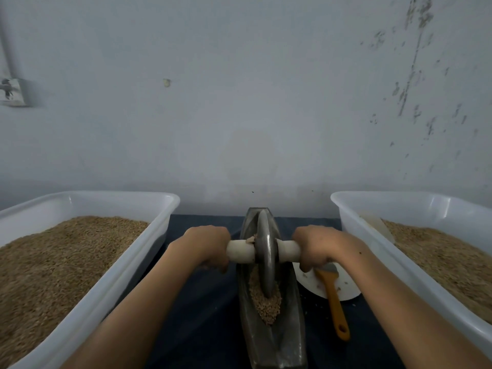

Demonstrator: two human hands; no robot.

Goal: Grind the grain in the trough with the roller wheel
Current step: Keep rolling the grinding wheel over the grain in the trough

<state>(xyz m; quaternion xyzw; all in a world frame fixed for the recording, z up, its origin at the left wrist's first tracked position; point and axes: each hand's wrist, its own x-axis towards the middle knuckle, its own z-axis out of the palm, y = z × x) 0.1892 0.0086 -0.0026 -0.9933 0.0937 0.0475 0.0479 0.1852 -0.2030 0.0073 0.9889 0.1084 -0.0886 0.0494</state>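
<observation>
A dark metal boat-shaped trough [290, 339] lies lengthwise on the table in front of me. Brown grain [266, 306] is heaped in its groove. The grey metal roller wheel [265, 251] stands upright in the groove, its lower edge sunk into the grain. A pale handle [241, 251] runs through the wheel to both sides. My left hand [206, 246] grips the left end of the handle. My right hand [318, 247] grips the right end. Both sets of fingers are curled around the bar.
A large white plastic tub [170, 206] full of grain stands at the left, and another tub [343, 209] at the right. A white plate [346, 287] with an orange-handled brush [335, 304] lies right of the trough. A dark blue cloth [202, 310] covers the table. A wall rises close behind.
</observation>
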